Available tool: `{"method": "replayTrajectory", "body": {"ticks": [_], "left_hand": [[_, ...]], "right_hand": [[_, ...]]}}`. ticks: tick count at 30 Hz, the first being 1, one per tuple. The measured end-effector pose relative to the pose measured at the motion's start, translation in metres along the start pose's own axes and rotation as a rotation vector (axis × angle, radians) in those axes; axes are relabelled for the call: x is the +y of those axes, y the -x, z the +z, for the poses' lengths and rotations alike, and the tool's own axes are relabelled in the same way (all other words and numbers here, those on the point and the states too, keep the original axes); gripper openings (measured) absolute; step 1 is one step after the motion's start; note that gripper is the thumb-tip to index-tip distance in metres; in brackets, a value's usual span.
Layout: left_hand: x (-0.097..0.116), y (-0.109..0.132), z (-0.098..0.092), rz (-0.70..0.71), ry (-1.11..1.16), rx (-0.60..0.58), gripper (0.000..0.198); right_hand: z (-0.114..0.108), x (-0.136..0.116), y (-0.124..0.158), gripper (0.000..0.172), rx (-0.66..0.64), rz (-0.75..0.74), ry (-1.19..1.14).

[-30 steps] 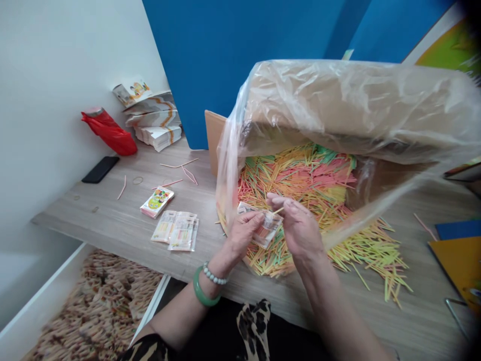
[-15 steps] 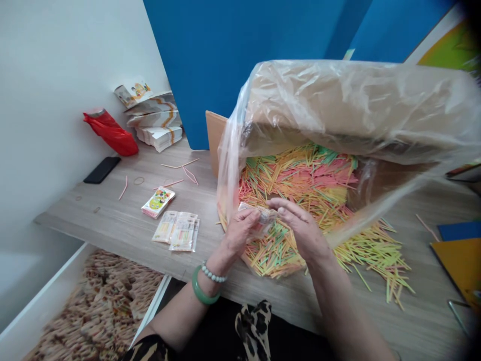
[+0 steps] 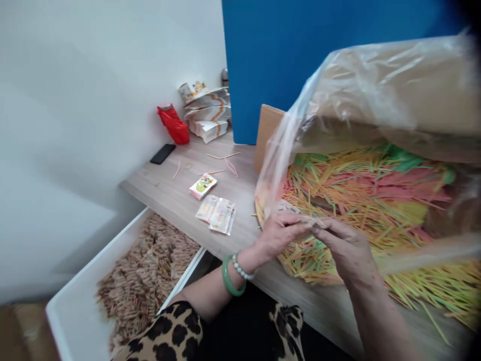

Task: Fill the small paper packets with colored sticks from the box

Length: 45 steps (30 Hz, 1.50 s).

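My left hand [image 3: 280, 235], with a green bangle and a bead bracelet at the wrist, grips a small clear plastic packet [image 3: 288, 206]. The fingers of my right hand [image 3: 347, 248] are pinched at the packet's right edge, meeting the left fingertips. Most of the packet is hidden behind the hands. Both hands are above a heap of thin coloured sticks [image 3: 338, 200] in a cardboard box lined with a clear plastic bag [image 3: 278, 155]. On the desk to the left lie flat filled packets [image 3: 223, 216] and a stack of printed cards [image 3: 203, 185].
A white drawer [image 3: 75, 306] below the desk's left side holds a mass of small packets [image 3: 146, 276]. Toward the wall are a black phone [image 3: 163, 154], a red bag [image 3: 173, 124] and stacked paper [image 3: 208, 130]. Loose sticks spill from the box at right.
The view has swung left, so the desk items appear further right. My right hand's fingers, held straighter beside the packet before, are now bent and pinched at its edge.
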<state>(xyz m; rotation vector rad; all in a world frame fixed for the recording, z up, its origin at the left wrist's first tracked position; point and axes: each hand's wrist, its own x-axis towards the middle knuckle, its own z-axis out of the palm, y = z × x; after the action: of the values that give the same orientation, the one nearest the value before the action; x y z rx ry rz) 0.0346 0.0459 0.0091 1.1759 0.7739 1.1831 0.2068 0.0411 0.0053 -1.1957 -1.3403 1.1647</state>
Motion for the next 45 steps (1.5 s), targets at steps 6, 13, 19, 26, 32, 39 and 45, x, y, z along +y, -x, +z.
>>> {"method": "replayTrajectory", "body": {"ticks": [6, 13, 19, 26, 32, 39, 45], "left_hand": [[0.018, 0.027, -0.025, 0.038, -0.026, 0.088, 0.030], [0.013, 0.053, -0.050, -0.059, -0.038, 0.164, 0.020], [0.007, 0.073, -0.050, -0.195, -0.054, -0.027, 0.035], [-0.001, 0.082, -0.046, -0.150, 0.022, 0.335, 0.029], [0.006, 0.087, -0.042, -0.133, 0.036, 0.308, 0.016], [0.005, 0.074, -0.075, -0.123, -0.047, 0.392, 0.021], [-0.011, 0.050, -0.111, -0.086, -0.288, 0.458, 0.014]], "right_hand": [[0.044, -0.013, 0.008, 0.016, -0.185, 0.007, 0.056], [0.070, -0.004, 0.025, 0.019, -0.248, 0.023, 0.137], [0.079, 0.012, 0.044, 0.016, -0.265, 0.049, 0.100], [0.085, 0.011, 0.052, 0.020, -0.297, 0.120, 0.014], [0.093, 0.009, 0.059, 0.024, -0.305, 0.101, 0.015], [0.055, 0.009, 0.041, 0.019, -0.200, -0.009, 0.412], [0.041, 0.013, 0.005, 0.023, -0.045, 0.114, 0.952]]}}
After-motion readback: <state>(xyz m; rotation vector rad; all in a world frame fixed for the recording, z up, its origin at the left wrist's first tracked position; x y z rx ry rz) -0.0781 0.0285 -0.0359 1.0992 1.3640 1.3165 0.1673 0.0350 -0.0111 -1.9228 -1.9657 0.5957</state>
